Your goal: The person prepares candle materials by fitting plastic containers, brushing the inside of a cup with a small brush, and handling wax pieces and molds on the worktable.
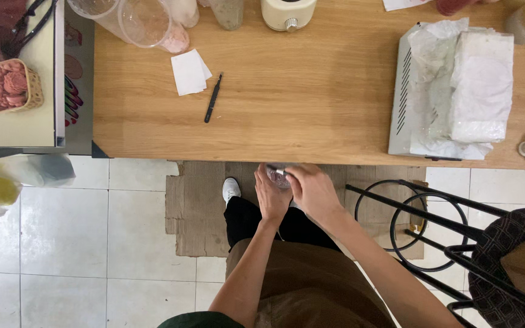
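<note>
Hands meet below the near table edge (244, 155): left hand (272, 197) cups a small clear bag (278, 178), right hand (312, 191) pinches its top, steadying it.

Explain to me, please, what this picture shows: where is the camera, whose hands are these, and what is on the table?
There is no machine here. The one picture comes from a camera worn on a person's head, looking straight down. The left hand and right hand meet just below the edge of the wooden table, together holding a small clear object; what it is cannot be told. On the table lie a black pen, white paper slips, and a white machine covered with plastic bags. A black stool stands on the right.
</note>
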